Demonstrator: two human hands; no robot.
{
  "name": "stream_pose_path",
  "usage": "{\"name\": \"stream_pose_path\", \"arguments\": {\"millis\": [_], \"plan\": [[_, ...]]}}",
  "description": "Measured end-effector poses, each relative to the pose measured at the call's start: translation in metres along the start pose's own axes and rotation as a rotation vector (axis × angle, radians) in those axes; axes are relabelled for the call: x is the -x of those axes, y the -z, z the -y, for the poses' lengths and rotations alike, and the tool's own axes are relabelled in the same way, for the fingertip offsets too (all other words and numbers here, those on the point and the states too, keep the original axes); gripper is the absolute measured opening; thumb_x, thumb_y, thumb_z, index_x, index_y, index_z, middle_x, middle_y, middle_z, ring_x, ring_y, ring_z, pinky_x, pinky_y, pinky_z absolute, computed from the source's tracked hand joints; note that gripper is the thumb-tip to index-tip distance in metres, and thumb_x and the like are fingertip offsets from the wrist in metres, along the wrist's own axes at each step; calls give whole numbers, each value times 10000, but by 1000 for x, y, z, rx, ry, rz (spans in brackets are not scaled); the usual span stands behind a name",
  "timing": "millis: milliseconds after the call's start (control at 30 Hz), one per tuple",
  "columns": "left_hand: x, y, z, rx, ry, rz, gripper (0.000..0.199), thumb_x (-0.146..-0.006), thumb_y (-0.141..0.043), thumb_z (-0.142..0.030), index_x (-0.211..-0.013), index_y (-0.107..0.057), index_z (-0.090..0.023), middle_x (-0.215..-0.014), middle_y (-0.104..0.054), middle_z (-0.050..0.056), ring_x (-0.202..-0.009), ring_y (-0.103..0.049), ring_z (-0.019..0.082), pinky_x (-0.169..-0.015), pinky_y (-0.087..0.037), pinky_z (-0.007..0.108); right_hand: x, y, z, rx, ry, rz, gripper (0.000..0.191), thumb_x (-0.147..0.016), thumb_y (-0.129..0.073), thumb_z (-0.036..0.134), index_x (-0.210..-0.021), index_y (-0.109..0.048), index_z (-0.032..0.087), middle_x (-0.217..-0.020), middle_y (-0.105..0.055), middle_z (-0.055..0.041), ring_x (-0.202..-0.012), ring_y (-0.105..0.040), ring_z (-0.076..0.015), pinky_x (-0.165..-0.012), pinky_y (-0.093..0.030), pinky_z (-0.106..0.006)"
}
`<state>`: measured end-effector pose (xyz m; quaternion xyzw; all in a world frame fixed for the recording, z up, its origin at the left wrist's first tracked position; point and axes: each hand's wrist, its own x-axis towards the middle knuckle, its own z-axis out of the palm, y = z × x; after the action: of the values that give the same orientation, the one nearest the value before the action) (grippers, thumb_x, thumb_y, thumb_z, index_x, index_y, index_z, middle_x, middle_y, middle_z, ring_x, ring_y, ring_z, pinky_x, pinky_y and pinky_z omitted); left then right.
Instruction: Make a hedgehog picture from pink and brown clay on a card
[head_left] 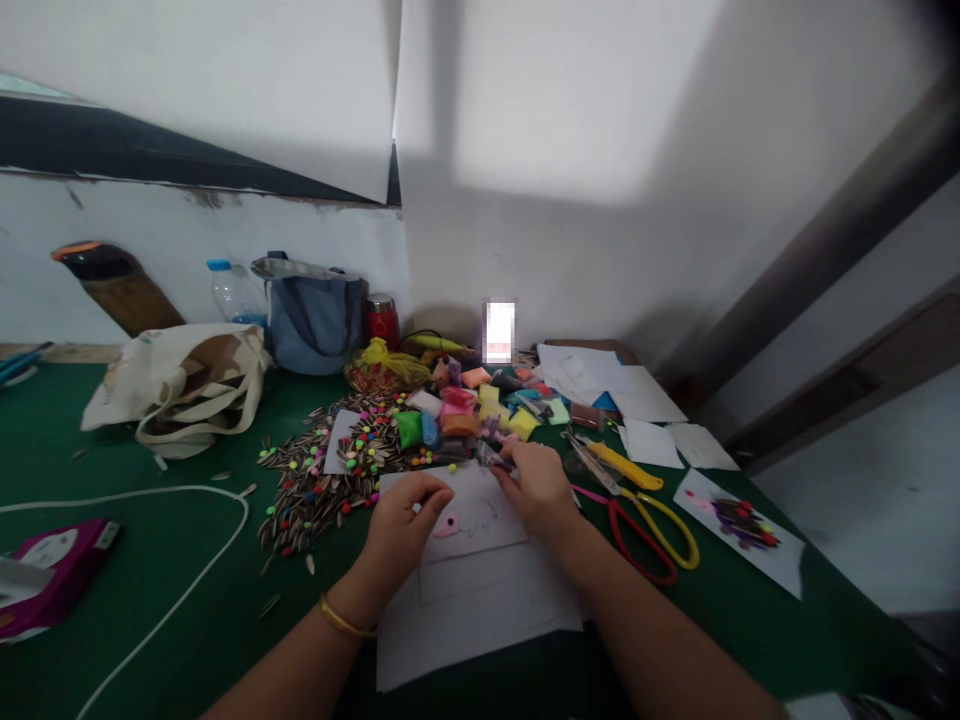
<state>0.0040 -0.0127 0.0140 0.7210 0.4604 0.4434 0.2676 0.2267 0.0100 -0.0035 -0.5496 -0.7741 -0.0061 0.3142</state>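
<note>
We sit at the near edge of the green bench [90, 450]. Our left hand [405, 525] curls over a pencilled paper card [480, 520], just beside a pink clay shape [447, 526]; whether it grips anything, we cannot tell. Our right hand [536, 490] pinches a small shiny packet [495, 458] at the card's far edge. The card lies on a larger white sheet [480, 640] reaching the near edge. Open green runs leftward past a white cord [161, 590] and rightward around red-and-yellow scissors [652, 540]. Farther off, sunflower seeds [307, 505] and clay packets [461, 420] crowd the bench toward the wall [225, 240].
</note>
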Motion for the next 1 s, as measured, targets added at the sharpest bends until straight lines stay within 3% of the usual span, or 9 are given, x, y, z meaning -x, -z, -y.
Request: {"name": "stream_pose_path", "arguments": {"millis": [167, 400, 500, 567, 633, 833, 1000], "plan": [[0, -1, 3, 79, 88, 4, 282, -866, -535, -379, -699, -652, -185, -658, -596, 13, -648, -562, 154, -626, -443, 267, -7, -2, -4, 83, -13, 12, 178, -851, -651, 246, -1025, -630, 218, -1057, -665, -93, -1012, -540, -269, -822, -352, -384], [0, -4, 7, 400, 348, 20, 341, -851, -563, -463, -684, -596, -168, -607, -518, -7, -598, -478, 125, -555, -386, 240, 1, -2, -8, 55, -51, -60, 299, -859, -621, 245, -1157, -621, 240, -1176, -625, -90, -1090, -504, -285, -887, -353, -431], [-6, 3, 8, 648, 323, -114, 419, -910, -462, -484, -620, -474, -183, -602, -445, -15, -574, -422, 108, -540, -382, 233, 4, 0, -6, 15, -22, -100, 315, -856, -612, 252, -1171, -611, 232, -1189, -613, -88, -1094, -506, -279, -914, -356, -433], [-11, 9, 8, 808, 280, -282, 369, -889, -516, -455, -643, -448, -189, -631, -432, -23, -596, -434, 102, -568, -411, 226, 4, 2, -3, -30, -1, -115, 310, -857, -599, 241, -1167, -610, 227, -1184, -610, -88, -1093, -511, -271, -928, -363, -429], [-13, 10, 8, 895, 288, -356, 267, -849, -597, -417, -736, -513, -191, -701, -475, -21, -640, -461, 94, -604, -430, 216, 4, 4, 2, -83, 16, -126, 288, -863, -582, 226, -1149, -614, 221, -1172, -610, -89, -1099, -515, -266, -945, -368, -428], [3, -12, -3, 928, 582, -17, 313, -767, -692, -457, -826, -647, -153, -672, -546, -4, -635, -507, 102, -590, -425, 224, 12, 12, 27, -264, 133, -160, 203, -883, -572, 238, -1074, -640, 228, -1031, -625, -80, -1002, -554, -241, -898, -416, -425], [9, -22, -5, 823, 562, 112, 390, -825, -595, -527, -760, -640, -146, -639, -541, -3, -591, -487, 106, -591, -419, 243, 19, 19, 50, -381, 186, -150, 168, -872, -605, 250, -1031, -658, 247, -940, -624, -57, -908, -568, -219, -839, -438, -411]]}}
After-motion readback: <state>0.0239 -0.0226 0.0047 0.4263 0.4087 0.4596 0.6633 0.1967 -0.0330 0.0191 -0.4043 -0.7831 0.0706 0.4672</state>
